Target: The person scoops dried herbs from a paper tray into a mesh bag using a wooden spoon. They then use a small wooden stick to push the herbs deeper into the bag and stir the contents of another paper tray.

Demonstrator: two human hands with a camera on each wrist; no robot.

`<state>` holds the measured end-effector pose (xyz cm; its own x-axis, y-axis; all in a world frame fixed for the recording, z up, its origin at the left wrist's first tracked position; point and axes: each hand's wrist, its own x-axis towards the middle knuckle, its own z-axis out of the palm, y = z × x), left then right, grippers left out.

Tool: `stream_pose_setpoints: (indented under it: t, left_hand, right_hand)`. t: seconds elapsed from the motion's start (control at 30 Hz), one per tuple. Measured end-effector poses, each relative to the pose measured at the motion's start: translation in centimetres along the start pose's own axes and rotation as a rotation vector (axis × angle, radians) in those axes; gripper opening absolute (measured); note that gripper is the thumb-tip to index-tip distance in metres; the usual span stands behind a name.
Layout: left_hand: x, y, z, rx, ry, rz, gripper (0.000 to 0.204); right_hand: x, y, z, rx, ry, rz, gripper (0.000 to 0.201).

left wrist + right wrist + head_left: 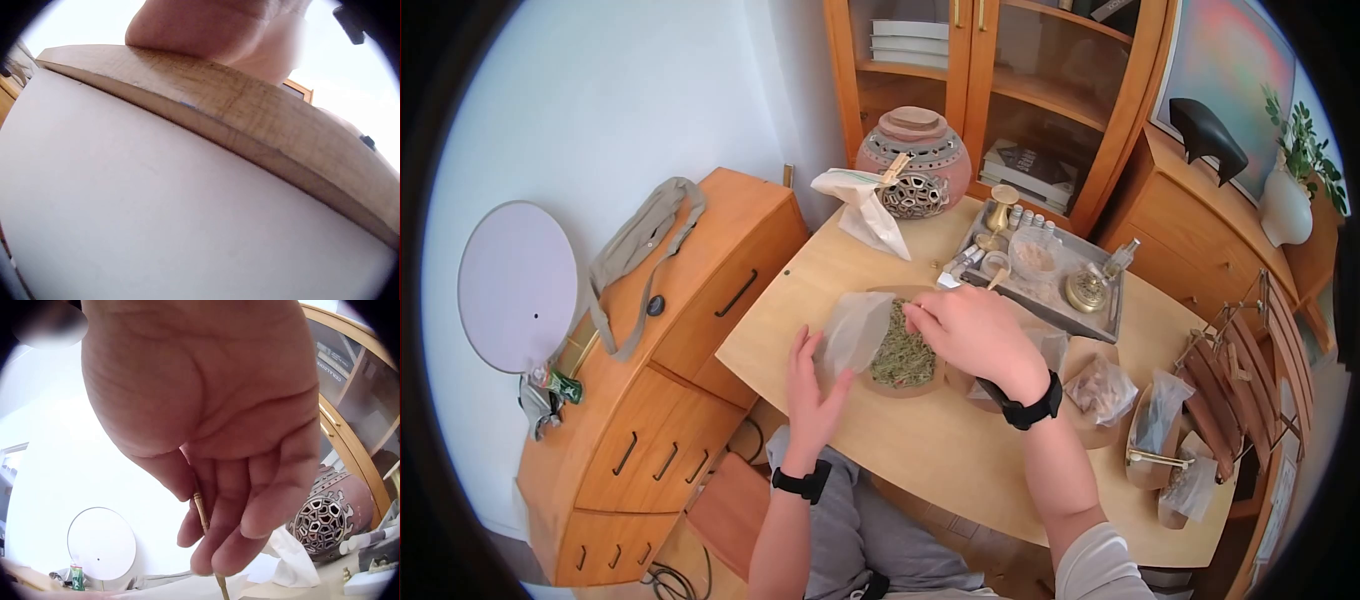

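A heap of dried green herb (903,355) lies on a brown dish (938,383), partly covered by a translucent bag (855,330). My left hand (815,400) is beside the bag, its fingers fairly straight and its thumb against the bag's near side. In the left wrist view, the heel of that hand (194,28) shows at the table edge (231,106). Over the herb, my right hand (985,335) pinches a thin brass-coloured rod with a ringed handle (201,512) between thumb and fingers. The rod's lower end is hidden.
Behind the right hand stands a grey tray (1112,322) with a brass vase (1002,207) and small jars. A clay pot (915,150) stands at the back beside white paper (865,205). Bagged material (1103,387) and a slatted wooden rack (1230,385) are to the right.
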<state>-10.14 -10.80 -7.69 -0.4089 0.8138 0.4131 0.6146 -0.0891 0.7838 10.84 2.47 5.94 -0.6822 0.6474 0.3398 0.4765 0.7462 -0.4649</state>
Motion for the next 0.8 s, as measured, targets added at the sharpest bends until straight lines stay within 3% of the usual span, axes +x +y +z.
stream_pose_setpoints:
  t: [0.4, 0.8]
  left_hand:
    - [0.0, 0.2, -0.1, -0.035, -0.019, -0.016, 0.064]
    - [-0.1, 0.0, -0.2, -0.007, -0.026, 0.0, 0.061]
  right_hand:
    - [-0.3, -0.1, 0.1, -0.062, -0.087, -0.01, 0.033]
    - [-0.5, -0.4, 1.5, -0.037, -0.063, -0.071, 0.028]
